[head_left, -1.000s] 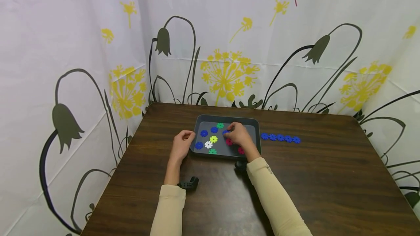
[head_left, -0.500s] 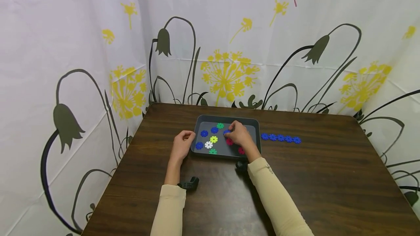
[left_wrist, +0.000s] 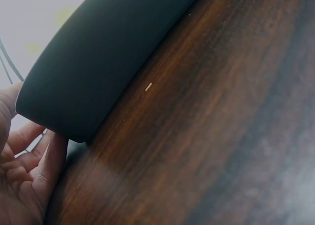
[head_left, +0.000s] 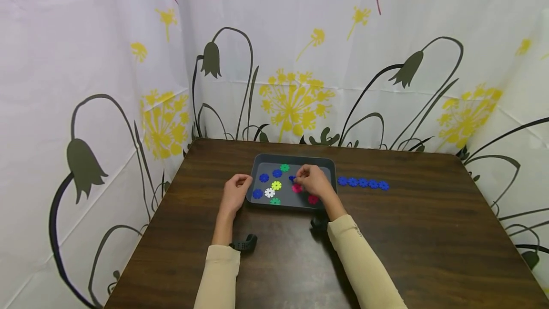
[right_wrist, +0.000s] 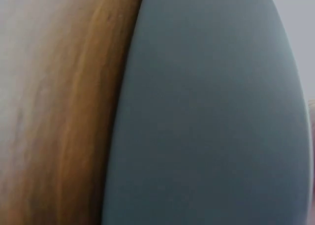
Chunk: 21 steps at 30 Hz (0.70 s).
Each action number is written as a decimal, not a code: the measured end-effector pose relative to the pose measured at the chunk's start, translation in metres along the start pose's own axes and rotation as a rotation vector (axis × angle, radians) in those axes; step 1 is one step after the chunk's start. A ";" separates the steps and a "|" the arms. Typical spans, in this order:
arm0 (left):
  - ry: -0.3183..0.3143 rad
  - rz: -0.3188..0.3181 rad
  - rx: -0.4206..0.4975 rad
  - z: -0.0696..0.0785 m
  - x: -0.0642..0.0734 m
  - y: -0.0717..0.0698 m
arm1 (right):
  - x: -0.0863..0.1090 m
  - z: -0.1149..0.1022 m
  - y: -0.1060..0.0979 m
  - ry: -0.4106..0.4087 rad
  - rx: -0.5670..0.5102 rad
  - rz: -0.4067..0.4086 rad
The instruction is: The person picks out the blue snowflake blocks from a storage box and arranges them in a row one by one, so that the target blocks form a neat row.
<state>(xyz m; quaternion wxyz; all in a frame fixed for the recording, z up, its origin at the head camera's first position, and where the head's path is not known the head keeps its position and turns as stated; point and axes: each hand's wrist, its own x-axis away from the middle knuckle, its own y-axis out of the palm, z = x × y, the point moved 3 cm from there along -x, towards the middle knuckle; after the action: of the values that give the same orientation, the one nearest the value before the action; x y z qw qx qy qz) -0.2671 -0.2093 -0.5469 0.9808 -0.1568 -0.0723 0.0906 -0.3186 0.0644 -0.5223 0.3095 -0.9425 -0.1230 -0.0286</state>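
The blue piece (head_left: pixel 292 178) lies at the fingertips of the right hand (head_left: pixel 315 180), pinched between thumb and fingers over the right half of the tray (head_left: pixel 296 207); it looks tilted, and whether it touches the tray's floor cannot be told. The left hand (head_left: pixel 235 192) is at the tray's left edge, well apart from that piece, and grasps the rim: in the left wrist view the thumb is on one side of the wall and a finger presses the other, by the corner.

Besides the pinched one, three blue discs (head_left: pixel 264 177) show in the tray, toward its left edge. With them are two green discs (head_left: pixel 285 168), one by the far edge and one by the near edge, one yellow disc (head_left: pixel 276 185), one white disc (head_left: pixel 269 192) just beside the yellow, and two red discs (head_left: pixel 297 188), one below the right hand's fingers and one nearer the tray's near right corner. Five more blue pieces form a row (head_left: pixel 362 182) on the table (head_left: pixel 420 232), running rightward from beside the tray's right edge.

Both forearms, in beige sleeves (head_left: pixel 362 261), reach in from the table's near side. The right one slants leftward across the tray's near edge; the left one points nearly straight ahead.
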 end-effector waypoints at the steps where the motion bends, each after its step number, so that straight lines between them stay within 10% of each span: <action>1: -0.001 -0.001 0.002 -0.001 0.000 0.001 | 0.001 0.001 -0.001 -0.005 -0.012 -0.003; 21: -0.005 0.031 -0.007 -0.002 -0.002 0.001 | 0.027 0.003 -0.023 -0.074 0.039 0.115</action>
<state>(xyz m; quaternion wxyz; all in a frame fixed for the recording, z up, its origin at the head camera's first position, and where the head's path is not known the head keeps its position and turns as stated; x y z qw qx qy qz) -0.2691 -0.2091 -0.5494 0.9785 -0.1613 -0.0725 0.1060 -0.2978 0.0900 -0.5081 0.3243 -0.9421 -0.0805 0.0268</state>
